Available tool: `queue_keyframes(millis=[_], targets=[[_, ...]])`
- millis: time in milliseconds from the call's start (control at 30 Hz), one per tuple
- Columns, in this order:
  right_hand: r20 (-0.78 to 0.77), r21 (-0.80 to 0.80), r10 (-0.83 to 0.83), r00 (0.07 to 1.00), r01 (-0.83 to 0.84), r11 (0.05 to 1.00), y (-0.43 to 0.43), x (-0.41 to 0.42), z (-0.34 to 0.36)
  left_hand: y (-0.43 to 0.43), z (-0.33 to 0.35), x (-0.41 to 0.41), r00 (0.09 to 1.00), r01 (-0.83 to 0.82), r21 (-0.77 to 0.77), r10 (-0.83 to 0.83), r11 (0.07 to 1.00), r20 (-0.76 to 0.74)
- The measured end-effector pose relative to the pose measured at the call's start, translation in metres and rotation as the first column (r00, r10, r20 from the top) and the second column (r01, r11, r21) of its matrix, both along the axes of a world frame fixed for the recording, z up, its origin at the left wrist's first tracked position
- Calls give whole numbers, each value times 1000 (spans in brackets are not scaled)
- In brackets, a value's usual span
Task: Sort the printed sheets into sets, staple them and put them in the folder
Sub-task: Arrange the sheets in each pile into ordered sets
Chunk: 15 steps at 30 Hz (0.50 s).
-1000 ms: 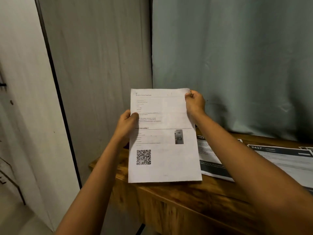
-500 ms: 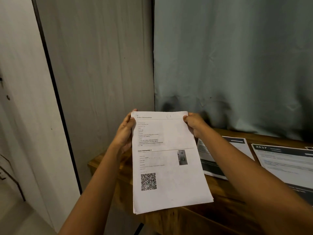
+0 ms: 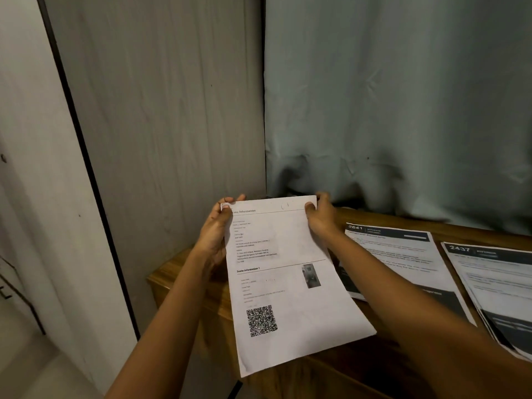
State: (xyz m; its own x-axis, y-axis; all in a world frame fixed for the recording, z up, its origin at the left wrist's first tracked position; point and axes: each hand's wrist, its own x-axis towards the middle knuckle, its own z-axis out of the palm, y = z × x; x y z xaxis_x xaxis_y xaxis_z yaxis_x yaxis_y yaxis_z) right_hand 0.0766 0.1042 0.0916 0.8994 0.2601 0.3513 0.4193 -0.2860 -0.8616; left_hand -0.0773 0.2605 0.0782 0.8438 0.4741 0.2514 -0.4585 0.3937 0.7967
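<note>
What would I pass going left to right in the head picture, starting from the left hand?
left hand → QR sheet → right hand → 2641 sheet → 2437 sheet

Lowered held sheets (image 3: 288,283) from upright pose before wall to flatter tilt over table (image 3: 184,272); near edge now past near table edge. Slid left hand (image 3: 214,234) from mid left edge up to far left corner. Dropped right hand (image 3: 321,217) along with far right corner. Uncovered header of 2641 sheet (image 3: 403,254) at right.
</note>
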Motion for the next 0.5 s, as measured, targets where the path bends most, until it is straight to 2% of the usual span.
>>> queue_keyframes(millis=[67, 100, 167, 233, 300, 400, 500], targets=[[332, -144, -40, 942, 93, 985, 2, -8, -7, 0, -2, 2, 1000, -18, 12, 18, 1000, -7], [465, -190, 20, 885, 77, 979, 4, -11, -11, 0, -3, 4, 1000, -29, 11, 29, 1000, -10], [609, -302, 188, 771, 6, 953, 8, -19, -15, -1, -3, 3, 999, -45, 6, 45, 999, -4], [668, -418, 289, 685, 24, 908, 13, -24, -18, -2, -3, 3, 999, -44, 2, 44, 999, -13], [680, -468, 332, 653, 38, 883, 15, -24, -18, -2, -4, 3, 998, -50, 10, 50, 999, -32], [667, -447, 315, 675, 25, 894, 14, -18, -13, 0, -6, 4, 997, -63, 13, 64, 998, -48], [611, -419, 245, 753, 45, 907, 8, -2, -9, 4, -5, 3, 998, -41, -21, 40, 999, -38]])
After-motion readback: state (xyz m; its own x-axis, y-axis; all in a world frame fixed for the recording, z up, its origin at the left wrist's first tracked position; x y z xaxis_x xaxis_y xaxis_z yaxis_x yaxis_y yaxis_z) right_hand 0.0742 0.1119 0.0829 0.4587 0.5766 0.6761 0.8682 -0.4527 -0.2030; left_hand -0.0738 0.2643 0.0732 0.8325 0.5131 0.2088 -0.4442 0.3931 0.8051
